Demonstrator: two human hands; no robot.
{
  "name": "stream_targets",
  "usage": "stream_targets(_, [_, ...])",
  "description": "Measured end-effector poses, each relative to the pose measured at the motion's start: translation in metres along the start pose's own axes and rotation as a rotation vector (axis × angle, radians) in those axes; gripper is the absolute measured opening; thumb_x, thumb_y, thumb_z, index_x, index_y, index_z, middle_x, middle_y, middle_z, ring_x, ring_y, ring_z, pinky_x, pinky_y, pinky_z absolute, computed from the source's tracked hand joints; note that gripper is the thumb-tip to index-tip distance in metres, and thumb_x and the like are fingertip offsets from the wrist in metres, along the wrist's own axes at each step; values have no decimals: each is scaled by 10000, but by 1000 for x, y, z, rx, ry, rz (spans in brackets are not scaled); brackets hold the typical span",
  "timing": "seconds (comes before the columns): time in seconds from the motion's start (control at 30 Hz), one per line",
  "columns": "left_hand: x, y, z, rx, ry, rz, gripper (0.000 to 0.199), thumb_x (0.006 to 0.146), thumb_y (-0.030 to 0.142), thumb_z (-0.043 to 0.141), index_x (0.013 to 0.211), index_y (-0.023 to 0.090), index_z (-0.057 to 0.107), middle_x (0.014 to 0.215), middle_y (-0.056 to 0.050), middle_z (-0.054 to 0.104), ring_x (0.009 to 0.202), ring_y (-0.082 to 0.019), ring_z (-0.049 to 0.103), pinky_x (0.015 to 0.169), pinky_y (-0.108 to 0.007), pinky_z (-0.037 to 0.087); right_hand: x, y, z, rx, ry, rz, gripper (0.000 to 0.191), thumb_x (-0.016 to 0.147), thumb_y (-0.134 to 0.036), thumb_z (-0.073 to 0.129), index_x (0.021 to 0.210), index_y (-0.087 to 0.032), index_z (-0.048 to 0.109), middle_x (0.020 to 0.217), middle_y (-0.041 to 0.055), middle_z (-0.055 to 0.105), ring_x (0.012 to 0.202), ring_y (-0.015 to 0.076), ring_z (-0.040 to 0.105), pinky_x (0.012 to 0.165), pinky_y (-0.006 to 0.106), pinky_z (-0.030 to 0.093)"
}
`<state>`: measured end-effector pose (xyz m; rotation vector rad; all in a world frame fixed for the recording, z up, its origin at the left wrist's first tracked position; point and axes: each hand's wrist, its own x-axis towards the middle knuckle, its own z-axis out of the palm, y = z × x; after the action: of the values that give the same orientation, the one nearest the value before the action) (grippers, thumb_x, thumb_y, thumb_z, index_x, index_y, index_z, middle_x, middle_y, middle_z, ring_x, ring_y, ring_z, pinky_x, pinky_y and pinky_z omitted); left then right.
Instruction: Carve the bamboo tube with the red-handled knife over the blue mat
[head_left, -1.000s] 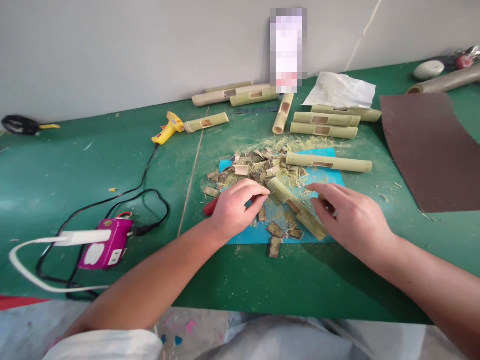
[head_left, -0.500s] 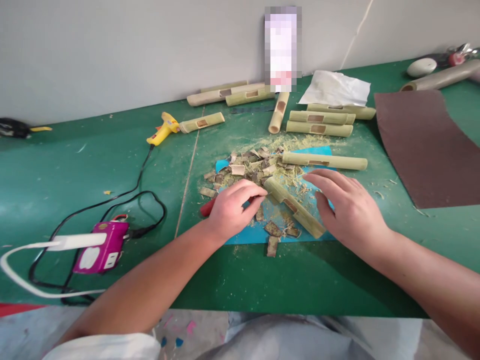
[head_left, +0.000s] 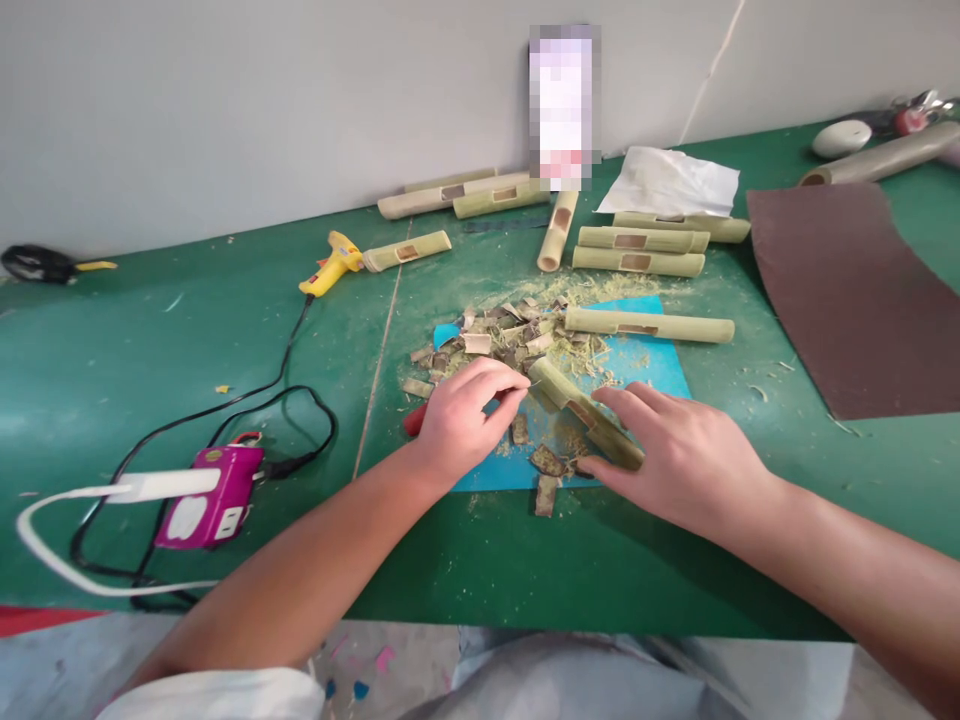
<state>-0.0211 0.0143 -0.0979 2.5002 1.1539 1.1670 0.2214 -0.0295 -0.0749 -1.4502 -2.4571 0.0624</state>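
A pale green bamboo tube (head_left: 556,385) with a notch cut in its side lies slantwise on a blue sheet (head_left: 670,365). My left hand (head_left: 474,415) is pinched closed beside its upper left end; a thin sliver shows at the fingertips, too small to name. Partly behind that hand lies a red rod-like thing (head_left: 414,419), mostly hidden. My right hand (head_left: 686,445) straddles the tube's lower right end, fingers on the far side and thumb on the near side, spread apart. Whether it presses on the tube I cannot tell. Small bark-like chips (head_left: 547,494) lie near the thumb.
Another notched tube (head_left: 652,325) lies behind, beside a heap of chips and shavings (head_left: 517,335). Several more tubes (head_left: 637,262) line the back. A yellow glue gun (head_left: 330,266), its cord and a purple power block (head_left: 214,495) are left; a brown sheet (head_left: 855,300) lies right.
My right hand has come down and left from beside the notched tube to around its lower right end. My left hand stays pinched in about the same place.
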Motion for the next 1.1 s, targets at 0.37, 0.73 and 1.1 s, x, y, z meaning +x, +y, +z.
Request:
stream_targets(0.37, [6, 5, 5, 104, 26, 56, 76, 914, 125, 607, 915, 175, 665, 894, -37, 690, 845, -128, 669, 799, -246, 563, 0, -4, 8, 6, -54, 15, 154, 872, -315, 553, 906, -195, 644, 805, 30, 655, 603, 146, 569, 503, 289, 289])
stream_targets(0.73, [1, 1, 6, 225, -51, 78, 142, 951, 196, 580, 1013, 176, 707, 876, -49, 696, 768, -129, 662, 708, -237, 535, 1, -6, 12, 106, 8, 24, 175, 845, -273, 508, 844, -179, 655, 755, 25, 633, 563, 126, 528, 521, 276, 316])
stream_targets(1.1, [5, 1, 7, -12, -184, 153, 137, 956, 189, 583, 1024, 146, 693, 921, -66, 717, 829, -126, 679, 775, -240, 569, 3, -5, 15, 138, -78, 79, 193, 845, -305, 504, 797, -178, 641, 711, 11, 590, 552, 124, 504, 524, 293, 287])
